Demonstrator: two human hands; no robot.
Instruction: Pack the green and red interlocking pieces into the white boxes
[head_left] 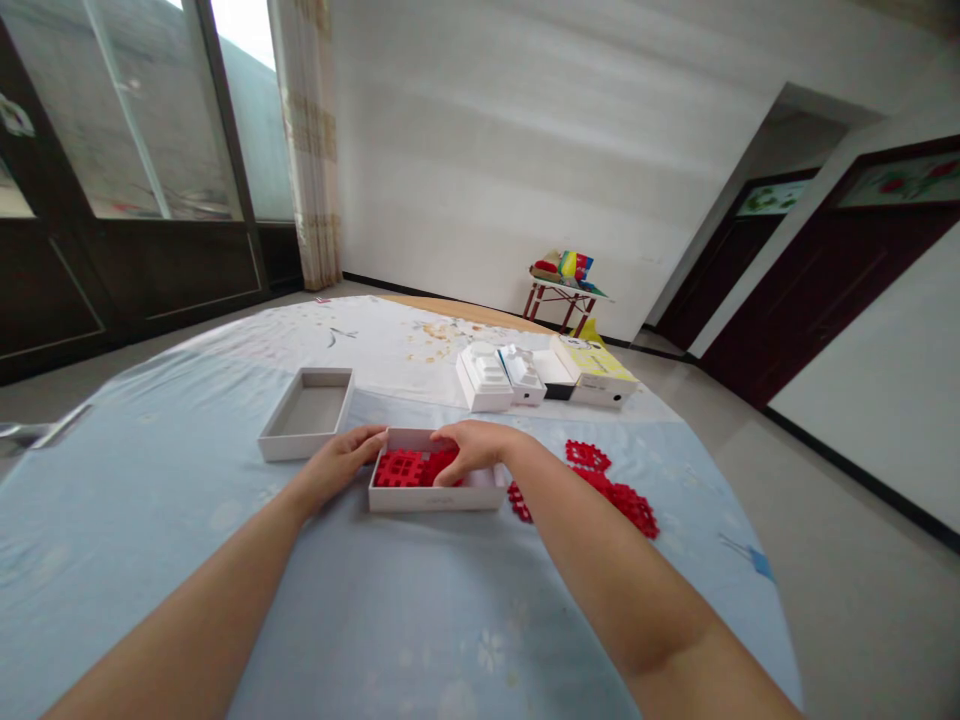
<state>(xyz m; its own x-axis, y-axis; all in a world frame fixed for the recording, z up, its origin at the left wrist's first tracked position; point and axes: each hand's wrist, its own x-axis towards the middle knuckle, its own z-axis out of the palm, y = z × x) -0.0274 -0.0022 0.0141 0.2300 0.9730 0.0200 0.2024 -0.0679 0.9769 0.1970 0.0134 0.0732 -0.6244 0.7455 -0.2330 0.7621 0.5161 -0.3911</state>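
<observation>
Open white box [439, 499] is sitting mid-table [420, 610], long side facing the near edge. Red pieces [399, 468] are lying inside, mostly toward its left end. Left hand [351, 453] is resting at the box's left end, fingertips by the far-left corner; can't tell if it's gripping the wall. Right hand [474, 448] is arching over the far wall, thumb and fingers curling narrow around red pieces; can't tell if it's pinching one or just pressing.

More red pieces [634, 508] are lying loose toward the table's right edge, partly behind the right forearm. Shallow white tray [296, 447] is sitting toward the left edge.

Step in hand, my read: arranging pieces inside the box. Next move is probably calling for a steady left hand and right fingers clearing the walls.
</observation>
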